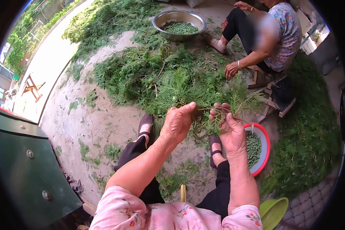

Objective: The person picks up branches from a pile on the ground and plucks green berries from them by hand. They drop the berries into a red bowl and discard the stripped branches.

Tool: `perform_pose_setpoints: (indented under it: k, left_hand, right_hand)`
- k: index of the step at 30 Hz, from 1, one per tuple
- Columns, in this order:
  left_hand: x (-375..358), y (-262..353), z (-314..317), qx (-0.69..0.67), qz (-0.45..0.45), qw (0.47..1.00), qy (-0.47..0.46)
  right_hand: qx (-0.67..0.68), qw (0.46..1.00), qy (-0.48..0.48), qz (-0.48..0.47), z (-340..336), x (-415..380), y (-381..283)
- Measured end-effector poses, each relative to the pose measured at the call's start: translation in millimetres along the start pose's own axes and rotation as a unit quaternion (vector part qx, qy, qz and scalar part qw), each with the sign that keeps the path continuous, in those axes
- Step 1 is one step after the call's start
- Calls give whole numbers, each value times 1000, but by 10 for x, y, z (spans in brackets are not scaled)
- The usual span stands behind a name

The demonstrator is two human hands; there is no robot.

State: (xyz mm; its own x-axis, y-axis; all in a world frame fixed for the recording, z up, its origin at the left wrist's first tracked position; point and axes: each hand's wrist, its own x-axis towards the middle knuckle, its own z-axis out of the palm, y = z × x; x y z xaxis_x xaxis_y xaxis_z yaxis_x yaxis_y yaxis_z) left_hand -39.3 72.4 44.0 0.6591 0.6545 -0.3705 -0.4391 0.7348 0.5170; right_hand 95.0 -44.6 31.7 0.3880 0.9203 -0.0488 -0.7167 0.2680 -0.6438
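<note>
Between my two hands stretches a leafy evergreen branch, its flat green sprays hanging in front of my right palm. My left hand is closed around the stem end, thumb on top. With thumb and fingers bent together, my right hand grips the sprays at the other end. Just below and right of that hand stands a red-rimmed basin, partly hidden by my forearm. Small green cones lie in it. Beyond my hands spreads a heap of cut evergreen branches.
Another person sits at the upper right, one hand low over the branches. A metal basin with green cones stands at the back. A green panel is at left, a folding stool behind it, a lime-green container at lower right.
</note>
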Motion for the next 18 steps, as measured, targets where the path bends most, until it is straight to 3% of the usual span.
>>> perform_pose_setpoints:
  k: [2, 3, 4, 6, 7, 8, 10, 12, 14, 15, 16, 18]
  left_hand:
    - [-30, 64, 17, 88, 23, 995, 45]
    - [14, 144, -75, 199, -28, 974, 103]
    - [16, 110, -92, 200, -29, 974, 101]
    - [-27, 64, -44, 262, 111, 950, 126]
    - [-40, 54, -8, 265, 166, 942, 124]
    - [-51, 79, 22, 266, 164, 942, 121]
    - [-73, 147, 35, 314, 137, 939, 44]
    - [-9, 79, -102, 305, 120, 945, 2]
    - [-27, 37, -84, 377, 124, 918, -16]
    - [-53, 23, -57, 378, 100, 920, -20]
    - [-66, 22, -53, 379, 95, 920, -24]
    - [-88, 16, -50, 451, 49, 891, -17]
  right_hand:
    - [-33, 992, 112, 53, -128, -1, 73]
    - [-118, 981, 142, 66, -139, -22, 98]
    - [-118, 980, 143, 65, -134, -48, 93]
    - [-233, 941, 78, 232, -78, -99, 49]
    - [-316, 917, 36, 242, 17, -137, 13]
    - [-315, 917, 39, 241, 93, -149, -10]
    - [-480, 867, -14, 130, 191, -150, -56]
    - [-459, 881, 11, 116, 241, -123, -94]
    - [-410, 908, 58, -61, 329, -72, -50]
    - [-421, 898, 37, -123, 329, -47, -41]
    - [-421, 898, 43, -122, 338, -24, -31]
    - [-491, 851, 9, -189, 368, 21, -5]
